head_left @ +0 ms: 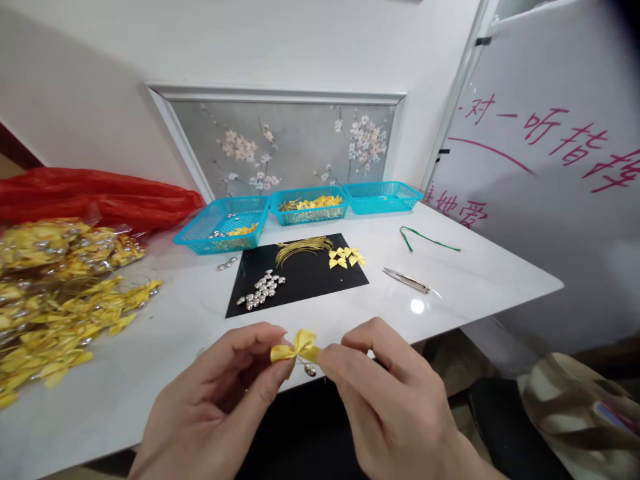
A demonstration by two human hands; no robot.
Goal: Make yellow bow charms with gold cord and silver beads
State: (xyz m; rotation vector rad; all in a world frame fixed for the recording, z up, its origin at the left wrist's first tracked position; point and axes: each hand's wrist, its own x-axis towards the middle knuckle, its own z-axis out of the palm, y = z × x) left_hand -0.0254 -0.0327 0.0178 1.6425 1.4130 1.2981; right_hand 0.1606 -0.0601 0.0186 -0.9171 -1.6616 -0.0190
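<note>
Between my two hands, above the table's front edge, is a yellow ribbon bow with a small silver bell-like bead hanging on thin cord below it. My left hand pinches the bow's left side between thumb and fingers. On the other side, my right hand has its fingertips closed on the bow's right end. Beyond them lies a black mat, bearing loose silver beads, a bundle of gold cords and several small yellow bows.
Three blue baskets stand at the back: a left one, a middle one and a right one. Thread snips and a green ribbon lie on the right. Finished-looking yellow bows heap up on the left beside a red bag.
</note>
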